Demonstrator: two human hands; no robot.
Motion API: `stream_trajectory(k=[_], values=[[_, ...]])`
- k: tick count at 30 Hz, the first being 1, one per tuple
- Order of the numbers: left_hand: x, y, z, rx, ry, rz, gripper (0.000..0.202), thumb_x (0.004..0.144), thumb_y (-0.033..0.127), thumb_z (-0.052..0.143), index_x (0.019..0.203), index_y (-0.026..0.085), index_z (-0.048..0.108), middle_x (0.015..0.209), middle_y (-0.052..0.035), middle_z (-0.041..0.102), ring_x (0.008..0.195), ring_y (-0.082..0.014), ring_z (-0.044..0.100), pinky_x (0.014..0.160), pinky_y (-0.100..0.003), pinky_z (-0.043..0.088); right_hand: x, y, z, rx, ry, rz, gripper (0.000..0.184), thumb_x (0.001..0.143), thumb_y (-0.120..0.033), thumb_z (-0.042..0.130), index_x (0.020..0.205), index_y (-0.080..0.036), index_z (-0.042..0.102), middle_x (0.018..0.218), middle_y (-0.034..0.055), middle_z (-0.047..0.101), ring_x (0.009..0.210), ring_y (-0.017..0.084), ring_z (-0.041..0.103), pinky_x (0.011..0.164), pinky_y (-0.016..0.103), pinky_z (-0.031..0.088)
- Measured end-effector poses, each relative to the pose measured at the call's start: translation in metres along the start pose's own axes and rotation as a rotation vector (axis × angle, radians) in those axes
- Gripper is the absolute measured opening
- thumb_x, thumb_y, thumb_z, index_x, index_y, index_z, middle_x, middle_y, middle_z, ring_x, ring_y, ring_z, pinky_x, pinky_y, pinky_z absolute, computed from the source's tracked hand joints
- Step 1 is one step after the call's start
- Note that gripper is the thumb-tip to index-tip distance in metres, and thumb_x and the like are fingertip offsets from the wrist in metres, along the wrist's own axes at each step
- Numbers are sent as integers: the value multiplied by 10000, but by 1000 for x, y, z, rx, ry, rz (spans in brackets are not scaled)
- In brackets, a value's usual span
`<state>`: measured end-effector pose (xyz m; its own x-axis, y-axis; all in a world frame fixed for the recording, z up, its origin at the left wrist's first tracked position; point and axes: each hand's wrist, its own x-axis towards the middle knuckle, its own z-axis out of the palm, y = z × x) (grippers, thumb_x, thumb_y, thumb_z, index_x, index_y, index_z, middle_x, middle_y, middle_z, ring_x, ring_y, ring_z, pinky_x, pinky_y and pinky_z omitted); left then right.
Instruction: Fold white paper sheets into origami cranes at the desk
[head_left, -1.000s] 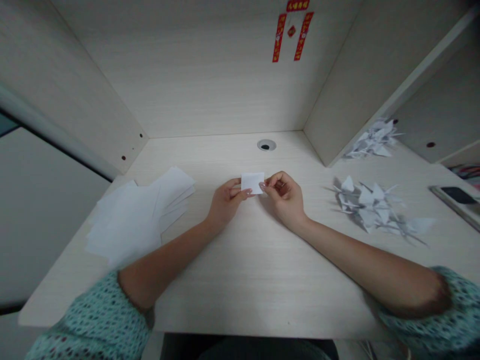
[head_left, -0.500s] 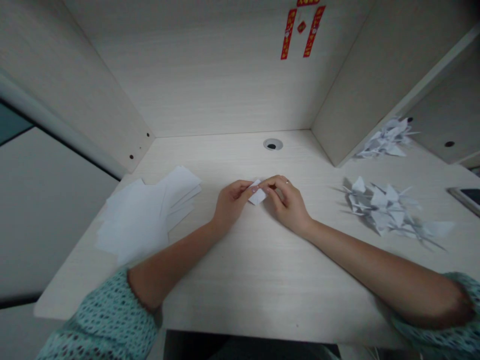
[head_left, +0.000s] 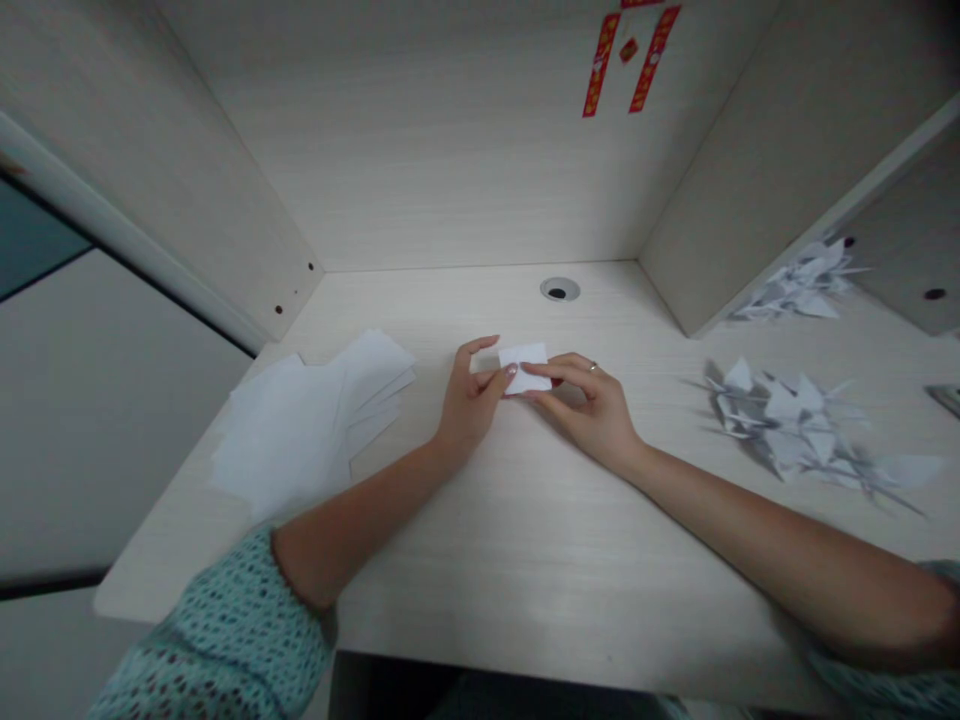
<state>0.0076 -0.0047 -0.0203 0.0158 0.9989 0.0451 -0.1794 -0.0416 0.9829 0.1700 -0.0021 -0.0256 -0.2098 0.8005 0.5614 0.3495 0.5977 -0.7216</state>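
Between my hands is a small folded piece of white paper, roughly square, near the middle of the desk. My left hand pinches its left lower edge between thumb and fingers, with the index finger raised beyond it. On the other side my right hand, wearing a ring, grips the paper's right part between thumb and fingers. The fingertips cover some of the paper's lower edge, and its back is hidden.
Loose white paper sheets lie spread at the left. Several folded paper cranes are heaped at the right, with another heap of cranes behind the upright panel. A cable hole sits at the desk's back.
The folded paper has turned from a diamond position to a squarer one, with more of its face showing. My left index finger has lifted off. The camera view has shifted slightly.
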Motion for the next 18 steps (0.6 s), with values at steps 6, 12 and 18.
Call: stream_trajectory(k=[6, 12, 18], values=[[0, -1, -1, 64, -104, 59, 451, 799, 352, 637, 1211, 208, 527, 856, -35, 710, 789, -157, 660, 749, -288, 540, 0, 2, 0, 35, 25, 35, 275, 804, -292, 680, 1079, -299, 700, 913, 46, 669, 795, 178, 585, 719, 341, 485], [2, 0, -2, 98, -135, 84, 327, 762, 323, 668, 1072, 220, 653, 1138, -55, 677, 939, -165, 654, 837, -295, 509, 3, 3, 0, 129, 92, 99, 243, 785, -290, 694, 1026, -292, 723, 906, 44, 668, 787, 166, 582, 688, 325, 474], [-1, 7, 1, 66, -83, 21, 348, 696, 305, 725, 1034, 223, 700, 1070, -51, 715, 954, -181, 659, 901, -337, 478, 4, 3, -1, 181, 85, 156, 223, 779, -289, 693, 999, -291, 733, 899, 41, 674, 803, 165, 585, 689, 325, 469]])
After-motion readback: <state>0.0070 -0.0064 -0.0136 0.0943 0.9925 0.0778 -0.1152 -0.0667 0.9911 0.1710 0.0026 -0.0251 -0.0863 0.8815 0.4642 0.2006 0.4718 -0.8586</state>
